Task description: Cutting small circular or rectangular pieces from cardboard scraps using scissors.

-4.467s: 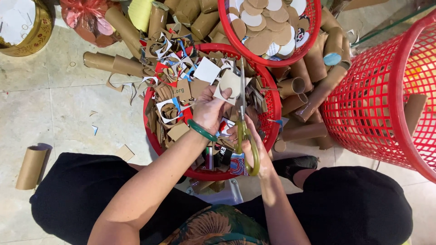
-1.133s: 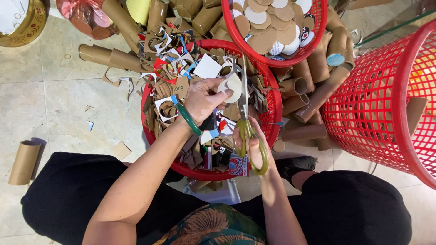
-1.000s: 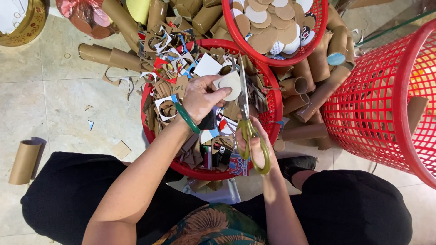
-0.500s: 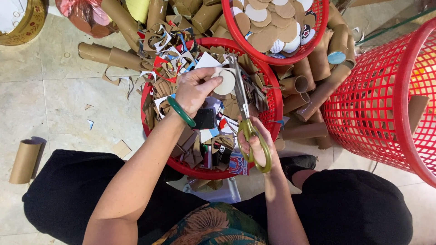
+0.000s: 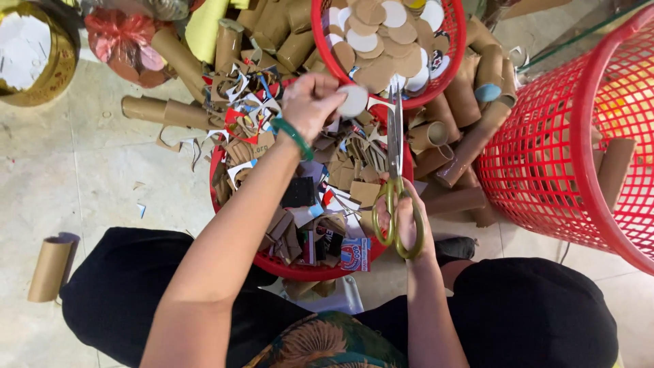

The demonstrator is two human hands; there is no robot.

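Note:
My left hand (image 5: 310, 102), with a green bangle at the wrist, pinches a round cardboard disc (image 5: 353, 100) and holds it up near the rim of the far red basket (image 5: 325, 48), which is filled with cut cardboard discs. My right hand (image 5: 403, 221) grips yellow-handled scissors (image 5: 395, 170), blades pointing away from me over the near red basket (image 5: 272, 262). That basket sits between my knees and holds cardboard offcuts and scraps.
A tall red mesh bin (image 5: 579, 143) stands at the right. Cardboard tubes (image 5: 470, 102) lie piled between the baskets, another tube (image 5: 49, 269) rests on the floor at left. A gold round tin (image 5: 34, 54) sits top left. Small scraps dot the tile floor.
My left hand has lifted away from the scissors and moved forward with the cut disc toward the far basket. My right hand and scissors stayed over the near basket.

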